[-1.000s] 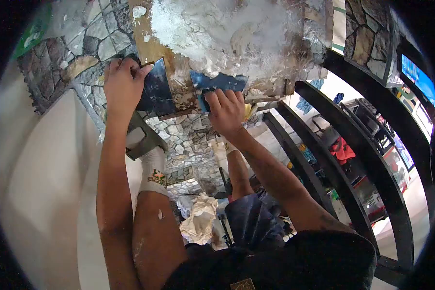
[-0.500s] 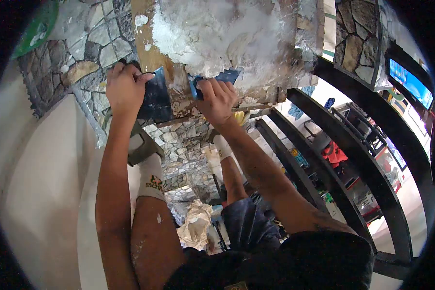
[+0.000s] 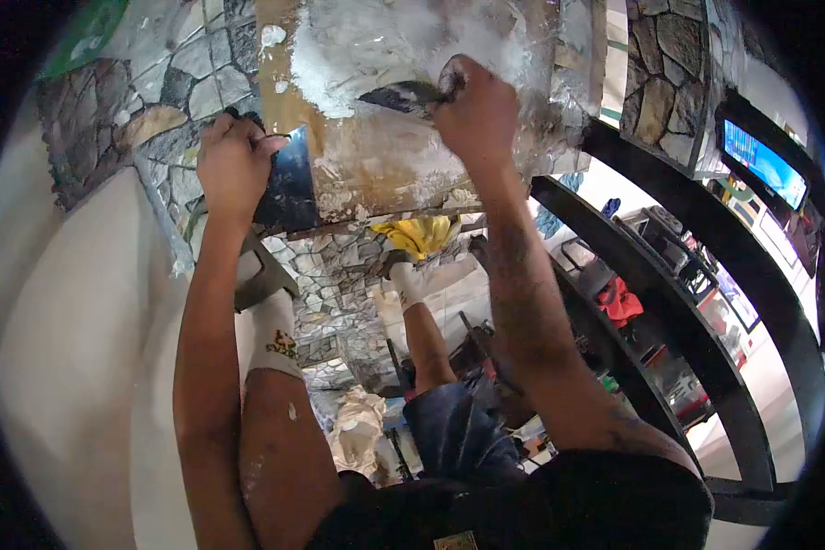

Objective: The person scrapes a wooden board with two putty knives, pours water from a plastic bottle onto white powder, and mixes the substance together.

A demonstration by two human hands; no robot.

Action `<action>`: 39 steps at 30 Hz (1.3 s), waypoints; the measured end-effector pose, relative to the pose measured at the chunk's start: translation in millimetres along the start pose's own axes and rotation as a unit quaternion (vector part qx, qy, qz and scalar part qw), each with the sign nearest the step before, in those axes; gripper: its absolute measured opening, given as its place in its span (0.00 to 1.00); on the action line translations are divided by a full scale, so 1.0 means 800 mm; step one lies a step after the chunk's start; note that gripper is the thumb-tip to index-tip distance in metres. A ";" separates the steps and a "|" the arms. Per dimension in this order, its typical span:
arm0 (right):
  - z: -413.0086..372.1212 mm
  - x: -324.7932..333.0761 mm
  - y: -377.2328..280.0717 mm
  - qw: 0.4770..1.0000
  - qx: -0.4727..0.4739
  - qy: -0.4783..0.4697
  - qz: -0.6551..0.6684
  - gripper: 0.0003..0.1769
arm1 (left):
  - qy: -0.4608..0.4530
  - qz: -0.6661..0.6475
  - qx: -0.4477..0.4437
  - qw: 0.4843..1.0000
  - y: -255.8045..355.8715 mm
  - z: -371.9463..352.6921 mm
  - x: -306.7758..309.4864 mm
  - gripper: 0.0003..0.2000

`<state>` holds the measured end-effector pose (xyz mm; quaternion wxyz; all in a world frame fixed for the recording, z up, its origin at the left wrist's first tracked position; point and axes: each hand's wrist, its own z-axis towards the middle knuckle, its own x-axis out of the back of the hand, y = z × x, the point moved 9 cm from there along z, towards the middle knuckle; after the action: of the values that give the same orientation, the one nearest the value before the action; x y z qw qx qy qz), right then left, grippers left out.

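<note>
My left hand is closed round the handle of a wide, dark steel scraper. Its blade rests at the left edge of a wooden board. Farther up the board, my right hand grips a putty knife, with its dark blade pointing left. Smeared white plaster covers much of the board, thicker toward the upper left. Along the board's near edge, the brown wood shows through with only patches of white.
Stone-patterned surfaces lie left of the board. Curved black bars run down the right side, with a lit screen beyond. Below are a yellow cloth, a crumpled cream cloth and my legs. A pale wall stands left.
My right hand has moved up and to the right with the putty knife, away from the board's near edge. More brown wood shows there. My left hand stays nearly in place.
</note>
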<state>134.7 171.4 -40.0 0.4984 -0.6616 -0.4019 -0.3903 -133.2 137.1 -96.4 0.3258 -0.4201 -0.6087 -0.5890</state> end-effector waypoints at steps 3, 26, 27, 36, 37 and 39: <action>0.034 -0.002 0.008 0.999 0.016 -0.040 -0.010 0.21 | 0.014 -0.010 0.007 1.000 -0.003 -0.003 0.001 0.14; -0.137 -0.100 -0.010 0.976 0.098 0.176 0.087 0.17 | 0.011 -0.006 0.047 0.999 -0.007 -0.003 -0.003 0.16; -0.132 -0.099 -0.014 0.976 0.092 0.180 0.086 0.17 | 0.015 -0.012 0.048 0.999 -0.008 -0.002 -0.003 0.16; -0.078 -0.025 -0.020 0.973 0.011 0.199 0.118 0.14 | 0.039 0.009 0.017 0.999 -0.004 -0.005 0.002 0.16; -0.057 -0.019 -0.022 0.987 -0.008 0.148 0.064 0.14 | 0.029 0.001 0.031 0.999 -0.006 -0.005 0.000 0.17; -0.013 -0.010 -0.016 0.997 -0.046 0.043 -0.042 0.16 | 0.006 -0.013 0.060 0.998 -0.012 -0.006 -0.004 0.17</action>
<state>119.0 162.3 -41.0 0.4676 -0.6485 -0.3896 -0.4571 -140.8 132.7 -102.7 0.3461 -0.3885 -0.6463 -0.5582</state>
